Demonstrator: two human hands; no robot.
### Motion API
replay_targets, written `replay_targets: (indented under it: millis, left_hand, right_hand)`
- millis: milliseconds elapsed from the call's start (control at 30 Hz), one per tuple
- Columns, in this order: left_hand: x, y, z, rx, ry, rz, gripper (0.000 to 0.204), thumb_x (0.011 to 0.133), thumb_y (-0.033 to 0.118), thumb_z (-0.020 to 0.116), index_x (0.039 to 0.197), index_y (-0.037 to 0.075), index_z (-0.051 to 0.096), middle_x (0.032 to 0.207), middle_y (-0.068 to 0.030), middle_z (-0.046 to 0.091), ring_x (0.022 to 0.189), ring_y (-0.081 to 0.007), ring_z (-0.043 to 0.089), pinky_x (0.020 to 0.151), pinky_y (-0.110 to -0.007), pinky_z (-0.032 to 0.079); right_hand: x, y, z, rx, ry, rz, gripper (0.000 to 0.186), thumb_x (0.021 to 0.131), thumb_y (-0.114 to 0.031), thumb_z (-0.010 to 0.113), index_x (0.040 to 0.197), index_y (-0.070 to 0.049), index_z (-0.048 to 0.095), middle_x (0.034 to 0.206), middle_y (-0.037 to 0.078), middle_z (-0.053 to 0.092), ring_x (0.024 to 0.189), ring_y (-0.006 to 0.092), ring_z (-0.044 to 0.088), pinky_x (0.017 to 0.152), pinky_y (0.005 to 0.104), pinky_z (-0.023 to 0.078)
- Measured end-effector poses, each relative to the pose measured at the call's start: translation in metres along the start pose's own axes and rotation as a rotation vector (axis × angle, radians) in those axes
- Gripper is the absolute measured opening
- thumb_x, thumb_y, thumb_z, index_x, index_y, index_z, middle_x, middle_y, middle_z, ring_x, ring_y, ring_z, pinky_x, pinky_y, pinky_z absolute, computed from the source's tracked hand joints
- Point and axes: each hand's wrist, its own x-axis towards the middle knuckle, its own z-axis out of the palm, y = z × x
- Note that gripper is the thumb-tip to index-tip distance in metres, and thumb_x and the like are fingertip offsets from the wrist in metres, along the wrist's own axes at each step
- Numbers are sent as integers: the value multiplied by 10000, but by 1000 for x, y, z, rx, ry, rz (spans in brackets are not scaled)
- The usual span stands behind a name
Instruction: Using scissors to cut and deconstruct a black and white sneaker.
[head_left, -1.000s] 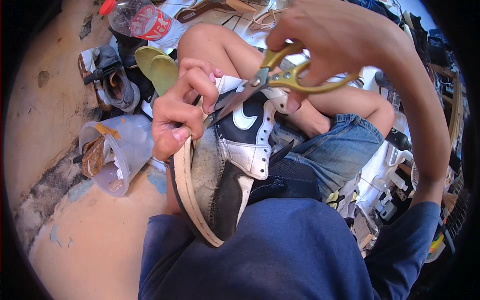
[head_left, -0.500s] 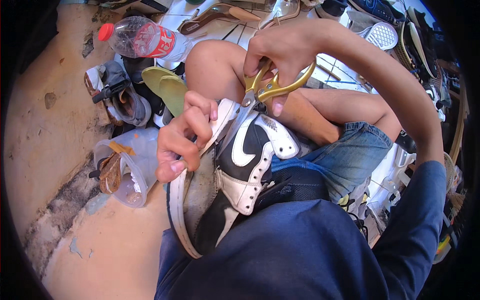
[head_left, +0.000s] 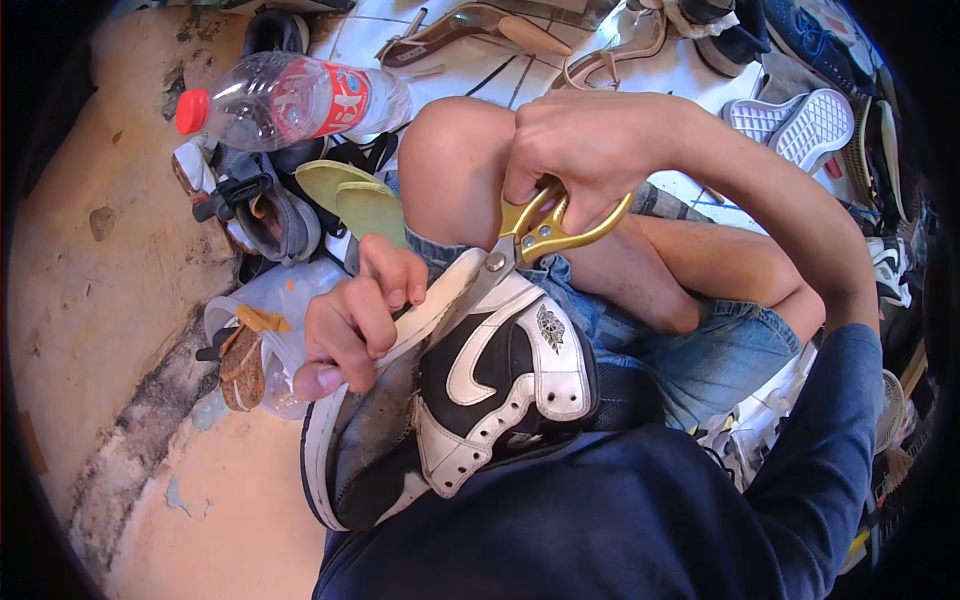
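A black-and-white high-top sneaker [head_left: 500, 365] lies on its side in my lap against my dark shirt, its eyelets without laces. Its white sole [head_left: 318, 460] stands partly away from the upper, with a gap between them. My left hand [head_left: 355, 315] has its fingers curled round the sole's edge. Above the shoe, my right hand [head_left: 590, 150] grips the gold handles of a pair of scissors [head_left: 545, 235]. The blades point down into the gap between sole and upper near the heel; their tips are hidden there.
A plastic bottle with a red cap [head_left: 290, 100] lies at the upper left. Below it are yellow-green insoles [head_left: 350, 195], a worn grey shoe [head_left: 270, 215] and a clear tub [head_left: 285, 300]. White soles [head_left: 810, 130] and more shoes crowd the upper right. Sandals [head_left: 475, 30] lie at the far side.
The scissors and right hand have moved lower in the view, and the handles are closer together. The sneaker has tilted, showing more of its ankle side. The left hand still grips the sole.
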Motion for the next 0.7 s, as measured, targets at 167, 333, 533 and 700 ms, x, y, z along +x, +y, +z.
replay_targets:
  millis: [167,333,533,700]
  left_hand:
    - [12,-3,1,26,-55,-25,200,708,338,558,566,201,594,907,36,560,978,-257,344,882,-421,332]
    - [14,2,22,70,-5,-20,207,713,334,562,570,189,601,913,16,570,971,-262,345,868,-425,329]
    - [6,0,24,104,8,2,224,720,338,562,564,182,602,910,-2,558,969,-272,344,864,-426,328]
    - [8,9,29,206,-10,-78,235,727,337,557,548,185,578,901,-7,521,971,-276,341,874,-429,328]
  right_hand:
    - [-11,-16,6,177,-66,144,456,717,-470,880,874,-64,741,733,110,704,718,336,686,594,403,486]
    - [13,-5,-7,204,-337,137,565,661,-507,925,939,-48,746,824,99,744,773,303,706,651,385,518]
    - [11,-11,5,146,-229,-3,570,646,-487,938,928,-30,748,819,100,747,721,279,684,642,364,513]
    - [5,-30,6,102,-270,133,542,687,-539,889,840,-37,753,683,114,690,661,323,674,581,421,479]
